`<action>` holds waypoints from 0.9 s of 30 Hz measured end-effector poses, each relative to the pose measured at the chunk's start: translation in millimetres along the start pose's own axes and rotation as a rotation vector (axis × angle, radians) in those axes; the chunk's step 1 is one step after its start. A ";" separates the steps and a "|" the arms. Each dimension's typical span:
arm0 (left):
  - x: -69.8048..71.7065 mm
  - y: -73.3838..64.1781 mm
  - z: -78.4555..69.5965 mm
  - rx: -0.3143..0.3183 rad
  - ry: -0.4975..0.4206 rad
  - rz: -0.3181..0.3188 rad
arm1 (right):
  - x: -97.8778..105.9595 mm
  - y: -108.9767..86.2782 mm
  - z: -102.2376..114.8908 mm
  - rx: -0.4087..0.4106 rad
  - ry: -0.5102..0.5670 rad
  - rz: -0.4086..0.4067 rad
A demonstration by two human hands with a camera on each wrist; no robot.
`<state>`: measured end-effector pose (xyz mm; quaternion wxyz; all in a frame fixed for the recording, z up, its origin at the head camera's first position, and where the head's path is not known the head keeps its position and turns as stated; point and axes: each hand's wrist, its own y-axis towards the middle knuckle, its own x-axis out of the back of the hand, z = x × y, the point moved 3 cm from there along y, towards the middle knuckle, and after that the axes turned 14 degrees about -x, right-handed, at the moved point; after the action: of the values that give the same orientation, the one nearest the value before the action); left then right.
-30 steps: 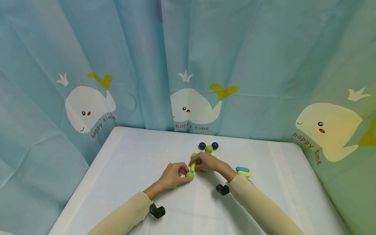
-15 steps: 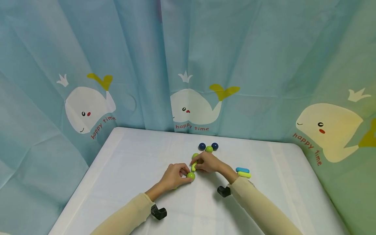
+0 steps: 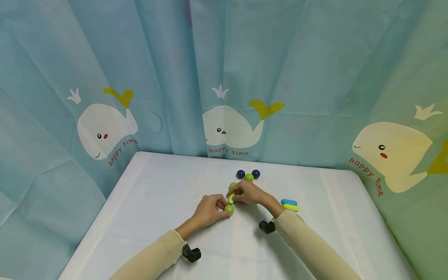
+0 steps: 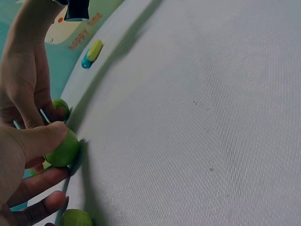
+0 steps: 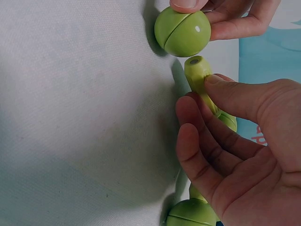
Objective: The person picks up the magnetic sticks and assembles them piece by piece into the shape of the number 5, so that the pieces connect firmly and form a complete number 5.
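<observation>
My left hand (image 3: 209, 210) pinches a glossy green ball (image 5: 182, 35) between thumb and fingers, just above the table. Beside it, my right hand (image 3: 247, 193) pinches a yellow-green rod (image 5: 200, 77) with a small grey spot in its end face. That end points at the ball, with hardly any space between them; contact is hard to judge. At the rod's far end is another green ball (image 3: 232, 186), partly behind the right fingers. Low in the left wrist view, a further green ball (image 4: 76, 217) lies near the left fingertips.
Two dark blue balls (image 3: 240, 174) flank a green ball (image 3: 249, 177) beyond the right hand. A blue rod (image 3: 289, 202) and a yellow rod (image 3: 291, 208) lie by the right forearm. A whale-print curtain (image 3: 308, 77) hangs behind the white table (image 3: 168, 175).
My left hand has shifted slightly right with its green ball, nearer the rod. My right hand and rod moved a touch right, then stayed nearly still.
</observation>
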<state>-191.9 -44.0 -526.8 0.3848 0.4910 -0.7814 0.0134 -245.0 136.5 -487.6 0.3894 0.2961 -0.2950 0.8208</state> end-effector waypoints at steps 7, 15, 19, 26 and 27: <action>-0.6 0.4 0.2 0.001 0.004 -0.005 | 0.5 -0.3 0.3 0.011 0.008 0.014; -2.1 0.8 -1.8 0.001 0.002 -0.023 | -0.6 -0.1 0.6 0.001 0.008 0.033; -3.1 1.7 -2.7 0.004 0.004 -0.035 | -0.7 -0.3 1.5 0.002 0.009 0.030; -4.4 2.9 -3.3 0.008 0.006 -0.037 | -0.5 -1.2 1.0 -0.005 0.009 0.018; -4.3 2.9 -3.5 0.008 0.007 -0.037 | -0.5 -1.5 0.9 -0.003 0.008 0.016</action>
<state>-191.1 -37.9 -526.0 0.3857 0.5070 -0.7708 0.0108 -243.4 136.4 -487.0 0.3844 0.2896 -0.2973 0.8246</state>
